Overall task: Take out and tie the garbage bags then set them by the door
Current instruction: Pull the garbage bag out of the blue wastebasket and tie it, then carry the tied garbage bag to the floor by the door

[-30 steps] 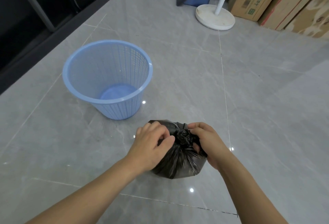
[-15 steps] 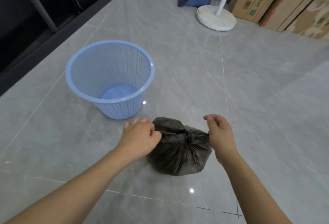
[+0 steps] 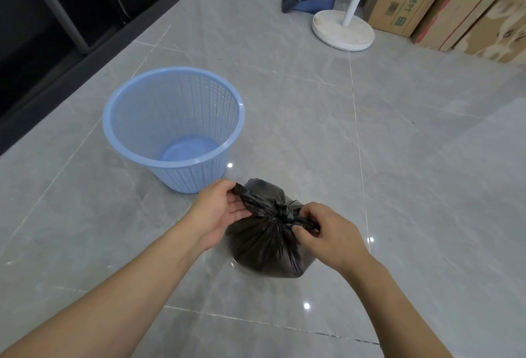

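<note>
The left hand [image 3: 225,211] pinches one loose end of the black garbage bag [image 3: 267,246], and the right hand [image 3: 327,232] pinches the other. The knot [image 3: 280,212] sits between them, its ends running left to right, equally near both hands. The bag rests on the tiled floor [image 3: 427,187], just beside the empty blue basket [image 3: 173,130]. Tying looks nearly done.

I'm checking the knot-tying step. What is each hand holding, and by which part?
Both hold the black garbage bag: left hand pinches one loose tail, right hand the other beside the knot.
</note>
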Tool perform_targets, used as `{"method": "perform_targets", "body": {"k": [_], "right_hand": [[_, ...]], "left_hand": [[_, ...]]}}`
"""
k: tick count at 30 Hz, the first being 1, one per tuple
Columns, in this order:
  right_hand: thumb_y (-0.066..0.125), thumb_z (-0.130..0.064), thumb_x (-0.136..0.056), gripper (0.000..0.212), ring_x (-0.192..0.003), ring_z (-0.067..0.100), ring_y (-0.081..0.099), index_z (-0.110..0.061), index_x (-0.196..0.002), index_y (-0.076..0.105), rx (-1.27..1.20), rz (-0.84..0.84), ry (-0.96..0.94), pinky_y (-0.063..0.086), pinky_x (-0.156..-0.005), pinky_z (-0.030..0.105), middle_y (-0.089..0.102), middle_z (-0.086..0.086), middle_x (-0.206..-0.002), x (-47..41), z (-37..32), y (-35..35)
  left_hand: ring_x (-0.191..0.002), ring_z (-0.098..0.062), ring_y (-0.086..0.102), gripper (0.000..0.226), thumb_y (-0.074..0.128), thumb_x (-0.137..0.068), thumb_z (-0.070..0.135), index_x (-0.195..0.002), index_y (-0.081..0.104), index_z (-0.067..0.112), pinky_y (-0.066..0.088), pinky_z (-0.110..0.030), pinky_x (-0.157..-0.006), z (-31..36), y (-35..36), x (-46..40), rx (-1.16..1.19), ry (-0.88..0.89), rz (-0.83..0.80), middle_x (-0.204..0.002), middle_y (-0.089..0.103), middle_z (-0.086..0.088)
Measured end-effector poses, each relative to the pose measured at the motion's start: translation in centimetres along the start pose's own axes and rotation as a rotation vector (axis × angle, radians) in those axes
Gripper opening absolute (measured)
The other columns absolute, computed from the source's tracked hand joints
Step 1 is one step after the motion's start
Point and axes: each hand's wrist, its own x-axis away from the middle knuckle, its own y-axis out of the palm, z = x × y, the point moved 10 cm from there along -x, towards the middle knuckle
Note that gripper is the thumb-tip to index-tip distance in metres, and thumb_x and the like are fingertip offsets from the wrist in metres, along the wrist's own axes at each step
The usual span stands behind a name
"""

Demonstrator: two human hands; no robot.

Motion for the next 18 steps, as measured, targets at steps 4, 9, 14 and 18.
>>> {"method": "perform_targets", "body": {"k": [4, 9, 14, 18], "right_hand": [[0.054, -0.037, -0.085, 0.008, -0.077, 0.009, 0.056, -0.030, -0.085, 0.058, -0.004, -0.038, 0.023, 0.050, -0.068, 0.030, 0.060, -0.012, -0.080, -0.5, 0.2, 0.3], [0.061, -0.028, -0.077, 0.006, -0.062, 0.015, 0.057, -0.026, -0.079, 0.056, -0.227, -0.034, 0.163, 0.047, -0.059, 0.033, 0.063, -0.004, -0.066, -2.2, 0.6, -2.3], [0.060, -0.025, -0.075, 0.014, -0.062, 0.013, 0.056, -0.030, -0.089, 0.060, -0.378, 0.004, 0.267, 0.045, -0.057, 0.028, 0.061, -0.007, -0.066, -1.4, -2.0, -9.6], [0.057, -0.025, -0.076, 0.008, -0.061, 0.015, 0.053, -0.021, -0.074, 0.064, -0.359, 0.094, 0.334, 0.046, -0.058, 0.031, 0.059, -0.007, -0.063, 0.2, -5.2, -21.9]], "left_hand": [[-0.056, -0.016, 0.049, 0.025, 0.040, -0.095, 0.012, -0.072, 0.047, 0.015, 0.041, -0.031, -0.059, -0.5, 1.5, -0.4, -0.025, -0.075, -0.016, -0.061, 0.052, -0.004], [-0.048, -0.011, 0.039, 0.026, 0.038, -0.094, 0.013, -0.069, 0.042, 0.019, 0.036, -0.025, -0.051, -0.1, 3.4, -1.8, 0.025, -0.201, 0.053, -0.051, 0.041, 0.003], [-0.042, -0.011, 0.030, 0.031, 0.034, -0.091, 0.007, -0.062, 0.033, 0.018, 0.031, -0.022, -0.045, 7.3, 8.5, 1.3, 0.124, -0.221, 0.127, -0.037, 0.033, 0.004], [-0.036, -0.012, 0.034, 0.032, 0.034, -0.091, 0.008, -0.060, 0.035, 0.014, 0.032, -0.020, -0.043, 17.1, 15.1, 6.9, 0.051, -0.213, 0.144, -0.032, 0.035, 0.004]]}}
